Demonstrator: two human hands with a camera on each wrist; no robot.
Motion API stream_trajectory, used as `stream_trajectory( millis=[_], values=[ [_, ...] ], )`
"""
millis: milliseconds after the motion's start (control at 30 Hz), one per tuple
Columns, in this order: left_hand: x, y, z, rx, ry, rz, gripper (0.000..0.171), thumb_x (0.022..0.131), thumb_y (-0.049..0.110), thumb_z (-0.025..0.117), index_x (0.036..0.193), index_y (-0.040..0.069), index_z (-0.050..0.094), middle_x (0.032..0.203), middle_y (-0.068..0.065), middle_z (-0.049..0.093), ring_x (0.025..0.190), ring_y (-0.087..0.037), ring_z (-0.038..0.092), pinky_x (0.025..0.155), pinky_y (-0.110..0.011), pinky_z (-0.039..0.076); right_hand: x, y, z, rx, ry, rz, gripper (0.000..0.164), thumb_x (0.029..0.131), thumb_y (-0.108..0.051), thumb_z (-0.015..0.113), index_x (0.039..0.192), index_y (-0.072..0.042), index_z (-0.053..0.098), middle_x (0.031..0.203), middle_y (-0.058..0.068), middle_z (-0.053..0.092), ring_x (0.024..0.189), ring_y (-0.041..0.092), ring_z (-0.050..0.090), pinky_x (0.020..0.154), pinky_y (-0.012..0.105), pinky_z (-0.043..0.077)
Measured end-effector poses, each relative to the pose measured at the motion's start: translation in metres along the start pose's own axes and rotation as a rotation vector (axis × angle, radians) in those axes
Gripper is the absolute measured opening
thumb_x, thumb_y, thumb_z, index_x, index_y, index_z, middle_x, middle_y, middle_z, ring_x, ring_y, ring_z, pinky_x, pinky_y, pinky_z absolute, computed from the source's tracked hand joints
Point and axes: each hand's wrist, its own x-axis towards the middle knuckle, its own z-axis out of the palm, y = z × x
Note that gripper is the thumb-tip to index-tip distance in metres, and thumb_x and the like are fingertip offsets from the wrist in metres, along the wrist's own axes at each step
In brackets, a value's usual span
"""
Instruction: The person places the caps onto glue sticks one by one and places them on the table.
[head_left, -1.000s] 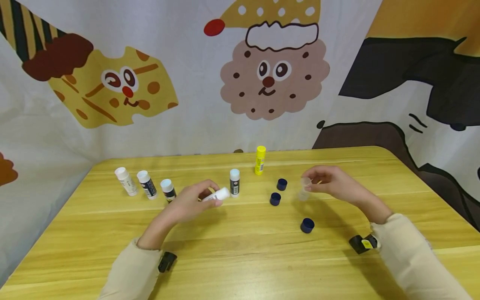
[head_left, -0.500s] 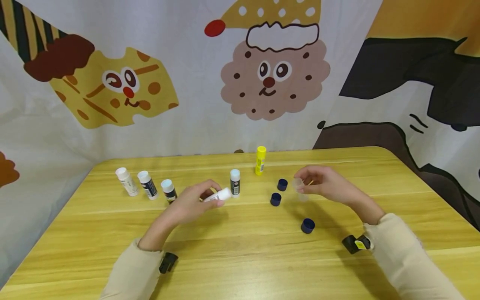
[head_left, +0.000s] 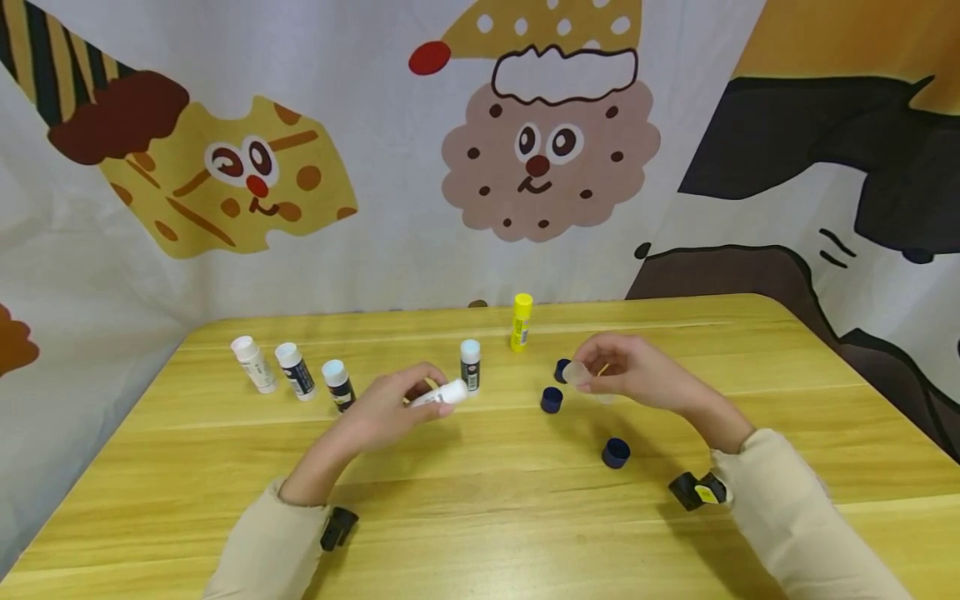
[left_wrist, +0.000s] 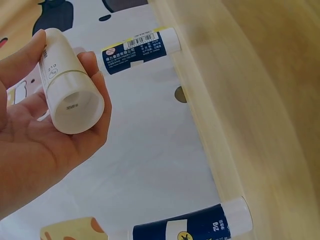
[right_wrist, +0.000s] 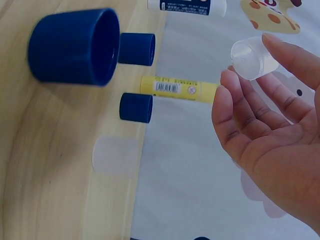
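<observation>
My left hand (head_left: 386,408) grips a white glue stick (head_left: 442,393) between thumb and fingers, tilted above the table. In the left wrist view one hollow, round end of this glue stick (left_wrist: 75,107) faces the camera. Thumb and fingertips of my right hand (head_left: 637,372) pinch a small translucent cap (right_wrist: 252,59), raised over the table close to the navy caps. Beneath that hand, a second translucent cap (right_wrist: 115,155) rests on the tabletop. Nearest the left hand's glue stick stands a navy-and-white glue stick (head_left: 470,368), upright.
Three navy caps, a front one (head_left: 616,452), a middle one (head_left: 551,400) and a back one (head_left: 561,370), sit on the wooden table (head_left: 480,517). A yellow glue stick (head_left: 521,322) stands behind. At left are white (head_left: 255,367), navy (head_left: 295,372) and dark-labelled (head_left: 339,386) glue sticks.
My right hand has moved left with the translucent cap, now overlapping the back navy cap in the head view. The left hand's glue stick has shifted slightly right.
</observation>
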Motion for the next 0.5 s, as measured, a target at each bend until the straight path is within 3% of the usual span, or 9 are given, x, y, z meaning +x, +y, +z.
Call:
stream_trajectory(
  millis=[500],
  values=[
    [0.001, 0.004, 0.003, 0.020, -0.006, 0.032, 0.019, 0.088, 0.019, 0.062, 0.105, 0.010, 0.058, 0.082, -0.002, 0.059, 0.072, -0.015, 0.051, 0.060, -0.029, 0.043, 0.008, -0.002, 0.019, 0.024, -0.077, -0.006, 0.021, 0.084, -0.009, 0.066, 0.103, -0.001, 0.060, 0.090, 0.006, 0.060, 0.081, 0.019, 0.056, 0.070, 0.029, 0.048]
  ],
)
